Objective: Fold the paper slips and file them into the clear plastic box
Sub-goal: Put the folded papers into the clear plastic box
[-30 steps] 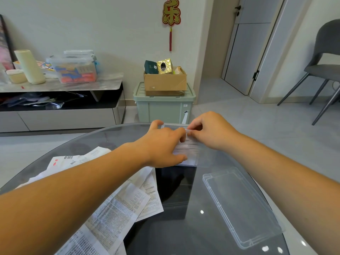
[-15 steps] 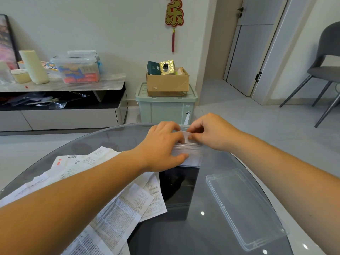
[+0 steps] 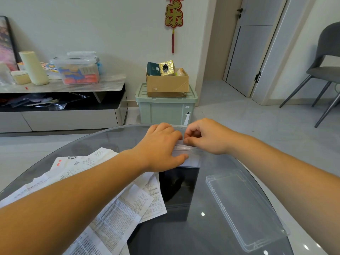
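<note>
The clear plastic box (image 3: 193, 160) stands at the far middle of the round glass table (image 3: 184, 236), with white paper showing through its wall. My left hand (image 3: 160, 146) grips the box, fingers over its top and thumb along its near side. My right hand (image 3: 207, 137) is at the box's upper right rim, fingers curled, pinching a folded paper slip (image 3: 179, 143) of which only a thin white edge shows. Several loose printed paper slips (image 3: 117, 208) lie spread under my left forearm.
The box's clear lid (image 3: 244, 208) lies flat on the table at the right, near the edge. Beyond the table stand a green storage bin (image 3: 165, 109) with a cardboard box on it, a low TV cabinet (image 3: 60, 100) at the left and a grey chair (image 3: 323, 70) at the right.
My left hand's fingers have closed down over the top of the box. My right hand stays pinching at the rim, barely moved.
</note>
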Demonstrator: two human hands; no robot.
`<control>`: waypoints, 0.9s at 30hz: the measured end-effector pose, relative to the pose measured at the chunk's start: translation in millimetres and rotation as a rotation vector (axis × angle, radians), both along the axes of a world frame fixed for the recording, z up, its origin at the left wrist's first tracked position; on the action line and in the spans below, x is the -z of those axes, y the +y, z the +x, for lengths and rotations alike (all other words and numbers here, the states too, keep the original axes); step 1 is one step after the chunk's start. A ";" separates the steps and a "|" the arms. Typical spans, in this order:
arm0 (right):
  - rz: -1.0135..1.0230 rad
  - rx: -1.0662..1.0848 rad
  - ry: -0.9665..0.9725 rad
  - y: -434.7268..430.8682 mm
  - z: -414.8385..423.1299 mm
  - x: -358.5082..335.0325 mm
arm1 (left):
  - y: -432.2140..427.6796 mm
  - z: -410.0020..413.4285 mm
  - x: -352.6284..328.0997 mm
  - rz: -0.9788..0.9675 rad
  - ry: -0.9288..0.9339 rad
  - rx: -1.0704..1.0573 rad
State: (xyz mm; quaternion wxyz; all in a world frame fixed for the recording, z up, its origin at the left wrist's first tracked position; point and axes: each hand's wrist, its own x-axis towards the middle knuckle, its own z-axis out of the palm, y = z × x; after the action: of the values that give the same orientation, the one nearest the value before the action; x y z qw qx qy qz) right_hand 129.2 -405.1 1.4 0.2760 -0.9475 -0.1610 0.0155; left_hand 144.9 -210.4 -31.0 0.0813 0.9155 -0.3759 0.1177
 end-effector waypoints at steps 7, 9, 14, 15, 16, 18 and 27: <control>0.064 0.030 0.143 5.9 -6.9 -5.5 | -0.4 -1.1 -4.3 -0.004 0.053 0.008; 0.040 0.026 0.183 6.6 -10.1 -8.3 | -0.8 -0.7 -7.1 0.033 0.044 0.007; -0.005 0.049 0.229 6.7 -10.4 -10.8 | -3.4 0.7 -12.9 0.155 0.058 -0.015; 0.017 0.070 0.235 6.0 -10.0 -10.8 | -4.1 0.2 -14.0 0.213 0.045 -0.023; 0.028 0.082 0.241 5.4 -9.5 -10.6 | -4.7 -0.2 -14.9 0.261 0.038 -0.031; -0.006 0.079 0.249 5.6 -10.5 -9.9 | -5.3 -0.2 -16.6 0.303 0.035 -0.037; -0.258 -0.038 0.136 9.4 -14.2 -10.2 | -10.3 -0.9 -21.4 0.330 0.079 -0.045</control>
State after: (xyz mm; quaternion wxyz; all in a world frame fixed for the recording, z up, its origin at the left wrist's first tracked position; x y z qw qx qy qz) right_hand 115.0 -395.6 11.7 0.1620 -0.9686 -0.1565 0.1054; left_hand 144.0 -220.6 -9.6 -0.0579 0.9286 -0.3661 0.0199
